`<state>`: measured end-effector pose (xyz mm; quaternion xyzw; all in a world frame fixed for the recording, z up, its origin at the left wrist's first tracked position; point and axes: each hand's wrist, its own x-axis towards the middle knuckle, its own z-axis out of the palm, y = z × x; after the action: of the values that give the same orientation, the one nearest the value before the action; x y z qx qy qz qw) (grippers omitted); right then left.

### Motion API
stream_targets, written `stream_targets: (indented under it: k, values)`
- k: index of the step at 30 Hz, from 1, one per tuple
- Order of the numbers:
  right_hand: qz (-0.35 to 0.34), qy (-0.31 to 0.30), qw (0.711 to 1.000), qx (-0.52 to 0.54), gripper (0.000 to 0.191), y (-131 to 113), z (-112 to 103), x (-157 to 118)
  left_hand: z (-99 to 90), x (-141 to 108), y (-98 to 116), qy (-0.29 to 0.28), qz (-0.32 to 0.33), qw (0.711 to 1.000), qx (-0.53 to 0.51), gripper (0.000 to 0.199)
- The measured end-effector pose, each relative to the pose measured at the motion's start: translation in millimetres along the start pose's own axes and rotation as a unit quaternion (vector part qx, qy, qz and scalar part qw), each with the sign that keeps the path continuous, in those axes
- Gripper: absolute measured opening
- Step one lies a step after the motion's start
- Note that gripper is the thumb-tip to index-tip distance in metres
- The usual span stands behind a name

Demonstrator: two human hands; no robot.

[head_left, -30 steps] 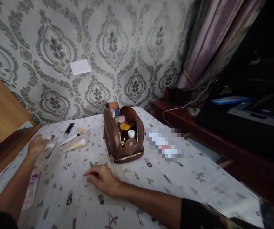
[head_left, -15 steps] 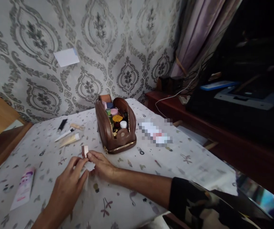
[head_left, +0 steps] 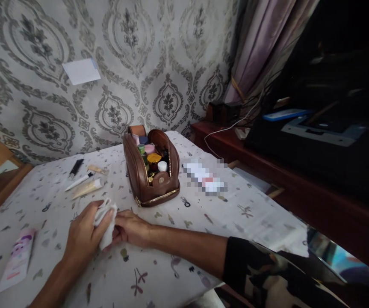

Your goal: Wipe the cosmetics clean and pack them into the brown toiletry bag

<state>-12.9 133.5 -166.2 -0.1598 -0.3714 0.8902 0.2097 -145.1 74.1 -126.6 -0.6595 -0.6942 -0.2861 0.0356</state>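
My left hand (head_left: 86,231) is closed on a crumpled white tissue or cloth (head_left: 107,224), gripped between thumb and fingers. Against its right side, my right hand (head_left: 133,229) is closed too, with curled fingers reaching behind the white material. Whatever lies between the hands is hidden by it. Beyond them stands a brown leather toiletry bag (head_left: 133,175), unzipped and filled with several jars and bottles, among them a gold-lidded jar (head_left: 154,160) and a white-capped one (head_left: 162,166). Left of the bag lie a beige tube (head_left: 86,189), a slim white tube (head_left: 78,182), a black-ended tube (head_left: 75,169) and a small beige tube (head_left: 97,170).
A pink and white tube (head_left: 16,261) lies at the front left of the patterned tablecloth (head_left: 158,273). A blurred-out flat item (head_left: 205,177) rests right of the bag. A dark red desk (head_left: 235,147) with a cable runs along the right side, and the papered wall closes the back.
The white tissue now covers the space between my hands, and the small pinkish-brown and white item seen there before is out of sight. The view has shifted slightly right.
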Motion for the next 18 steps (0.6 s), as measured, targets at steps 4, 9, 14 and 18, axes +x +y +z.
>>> stream_targets:
  k: [4,9,14,18]
  values:
    - [-0.011,-0.054,0.998,-0.025,0.061,5.4,-2.0,-1.8,-7.3,-2.2,-5.1,0.027,-0.086,0.994,-0.056,0.036]
    - [-0.022,-0.054,0.997,-0.052,0.067,15.9,-6.9,2.0,-7.0,-2.6,-13.2,0.016,-0.217,0.950,-0.224,0.041]
    - [-0.027,-0.067,0.995,-0.070,0.065,17.9,-9.7,3.7,-1.4,-9.6,-40.3,0.039,-0.222,0.944,-0.242,0.041]
    - [-0.035,-0.068,0.995,-0.058,0.061,17.6,-9.3,3.2,4.0,-17.0,-57.4,0.056,-0.111,0.966,-0.226,0.046]
